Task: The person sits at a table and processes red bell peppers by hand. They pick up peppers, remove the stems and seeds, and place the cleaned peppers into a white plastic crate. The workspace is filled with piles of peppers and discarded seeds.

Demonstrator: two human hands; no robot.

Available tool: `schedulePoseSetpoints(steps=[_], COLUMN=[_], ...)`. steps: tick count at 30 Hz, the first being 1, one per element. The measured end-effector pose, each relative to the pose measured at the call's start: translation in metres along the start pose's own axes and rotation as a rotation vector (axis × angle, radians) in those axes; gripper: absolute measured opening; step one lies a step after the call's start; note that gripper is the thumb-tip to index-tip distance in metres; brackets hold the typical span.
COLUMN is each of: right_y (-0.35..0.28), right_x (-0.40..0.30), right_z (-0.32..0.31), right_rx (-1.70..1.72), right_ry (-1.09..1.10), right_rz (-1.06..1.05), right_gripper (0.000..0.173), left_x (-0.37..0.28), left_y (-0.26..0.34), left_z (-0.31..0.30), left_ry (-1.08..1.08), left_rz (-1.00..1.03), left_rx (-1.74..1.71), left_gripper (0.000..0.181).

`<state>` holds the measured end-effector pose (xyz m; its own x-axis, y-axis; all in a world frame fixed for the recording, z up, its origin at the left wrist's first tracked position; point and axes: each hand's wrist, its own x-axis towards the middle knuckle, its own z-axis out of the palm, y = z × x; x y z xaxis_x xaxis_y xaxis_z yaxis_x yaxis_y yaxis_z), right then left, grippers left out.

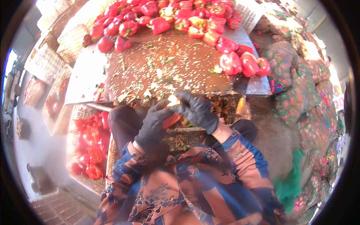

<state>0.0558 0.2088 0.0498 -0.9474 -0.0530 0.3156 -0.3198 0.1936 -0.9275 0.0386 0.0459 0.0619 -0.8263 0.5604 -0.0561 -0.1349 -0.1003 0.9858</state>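
Dark-gloved, my left hand (154, 123) grips a red bell pepper (172, 121) over my lap, close to the near edge of the work table. My right hand (198, 111), gloved alike, comes in from the other side, its thumb and fingers around a pale piece (173, 100) that looks like the pepper's seed core. The gloves cover much of the pepper. On the brown board (168, 53) ahead, pale seeds and core scraps (149, 91) lie scattered. A knife with a yellow handle (240, 106) rests at the table's near right, its handle jutting past the edge.
Many whole red peppers (159, 25) are heaped along the board's far side and right. A basket of red peppers (92, 146), some opened, stands at my left. Below the table edge is a container of scraps (222, 105). Filled net sacks (298, 92) line the right side.
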Motion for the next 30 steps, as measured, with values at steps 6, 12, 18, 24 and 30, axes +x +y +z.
schedulePoseSetpoints(steps=[6,12,18,24,30], right_y=[-0.005,0.007,0.037,0.089,0.162], right_x=[0.002,0.006,-0.001,0.027,0.057], right_z=[-0.015,-0.034,-0.069,-0.145,-0.173], right_rx=[-0.071,-0.481,-0.808,-1.231,-1.181], right_ry=[-0.265,-0.251,-0.272,0.363,0.499], right_rz=[0.2,-0.076,0.037,0.445,0.492], right_gripper=[0.028,0.021,0.027,0.02,0.011], left_x=[-0.002,-0.001,-0.029,-0.051,-0.058], left_y=[-0.003,0.009,-0.011,0.008,0.015], left_z=[-0.015,-0.021,-0.152,-0.203,-0.165], left_ry=[-0.171,-0.052,0.353,0.763,0.666], left_rz=[0.138,0.015,0.41,0.037,0.021], left_rx=[0.604,0.584,1.463,1.382,0.79], left_gripper=[0.029,0.024,0.018,0.019,0.02])
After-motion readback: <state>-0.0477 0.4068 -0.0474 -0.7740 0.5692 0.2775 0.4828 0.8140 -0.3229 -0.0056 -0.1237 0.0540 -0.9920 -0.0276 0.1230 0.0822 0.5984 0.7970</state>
